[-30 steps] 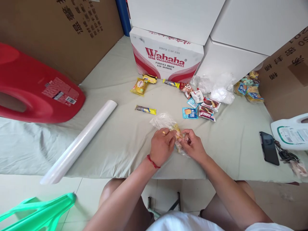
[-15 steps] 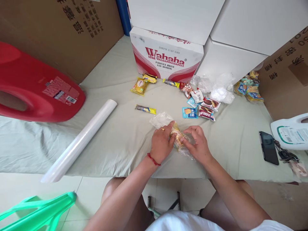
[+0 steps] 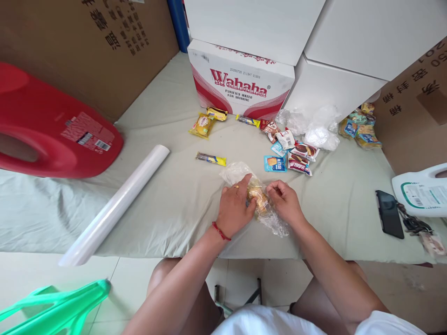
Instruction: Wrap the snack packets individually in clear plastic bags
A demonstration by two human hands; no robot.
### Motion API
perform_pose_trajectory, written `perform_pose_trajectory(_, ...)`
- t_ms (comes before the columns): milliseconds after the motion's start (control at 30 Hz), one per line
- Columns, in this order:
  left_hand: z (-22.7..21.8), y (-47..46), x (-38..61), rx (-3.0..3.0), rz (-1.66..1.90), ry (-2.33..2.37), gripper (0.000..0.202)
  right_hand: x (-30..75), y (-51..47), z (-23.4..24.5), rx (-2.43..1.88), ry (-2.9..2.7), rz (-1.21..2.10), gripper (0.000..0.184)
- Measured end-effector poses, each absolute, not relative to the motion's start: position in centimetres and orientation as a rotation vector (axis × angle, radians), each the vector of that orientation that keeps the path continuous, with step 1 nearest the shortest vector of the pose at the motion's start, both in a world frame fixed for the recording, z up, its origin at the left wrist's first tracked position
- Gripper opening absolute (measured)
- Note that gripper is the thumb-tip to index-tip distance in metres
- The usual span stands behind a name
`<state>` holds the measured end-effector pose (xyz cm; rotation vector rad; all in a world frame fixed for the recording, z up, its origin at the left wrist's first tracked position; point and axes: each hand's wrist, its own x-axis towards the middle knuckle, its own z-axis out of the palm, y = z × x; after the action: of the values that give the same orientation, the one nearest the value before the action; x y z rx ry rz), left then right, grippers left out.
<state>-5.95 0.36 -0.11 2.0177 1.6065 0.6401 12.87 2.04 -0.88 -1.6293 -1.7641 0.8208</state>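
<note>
A golden-yellow snack packet (image 3: 259,201) lies on the cloth in front of me, loosely wrapped in clear plastic film (image 3: 276,225). My left hand (image 3: 233,208) grips the packet from its left side, thumb across the front and fingers over the far part. On the other side, my right hand (image 3: 284,201) is closed in a pinch at the edge of the film, with its fingertips partly hidden. Crumpled film sticks out at both ends of the packet. A yellow-and-grey snack stick (image 3: 211,158) and a blue snack packet (image 3: 275,164) lie just beyond my hands.
A roll of plastic film (image 3: 117,202) lies at left, past the table's front edge. Several snacks (image 3: 298,164) and crumpled film (image 3: 321,135) sit before the white boxes. The Wahaha carton (image 3: 240,86) stands behind. A red jug (image 3: 52,130) is left; a phone (image 3: 389,214) is right.
My right thumb has come off the packet and the fingers have drawn together into a pinch at the film. More crumpled film shows at the near end. My left hand stays on the packet.
</note>
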Motion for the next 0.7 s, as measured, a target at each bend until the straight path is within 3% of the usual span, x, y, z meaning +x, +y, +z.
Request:
perform_pose_trajectory(167, 0.0, 0.4, -5.7, 2.095, 0.576, 1.578, 0.037, 13.3, 2.1, -0.8, -1.706, -1.911, 0.506, 0.011)
perform_pose_trajectory(267, 0.0, 0.3, -5.7, 2.076, 0.559, 1.593, 0.034, 12.8, 1.1, 1.0, -1.507, -1.936, 0.297, 0.019)
perform_pose_trajectory(367, 0.0, 0.3, -6.1, 2.060, 0.585, 1.595, 0.035, 11.9, 0.0, 1.9, -1.309, -2.098, 0.427, 0.029)
perform_pose_trajectory(533, 0.6, 1.1, -7.9, 1.791, 0.582, 1.940, 0.038, 11.0, -0.2, 0.4, -1.440, -2.282, 0.525, 0.041)
perform_pose_trajectory(700, 1.0, 3.3, -8.7, 1.668, 0.407, 2.236, 0.067, 11.0, 0.0, -0.5, -1.428, -2.293, 0.505, 0.041)
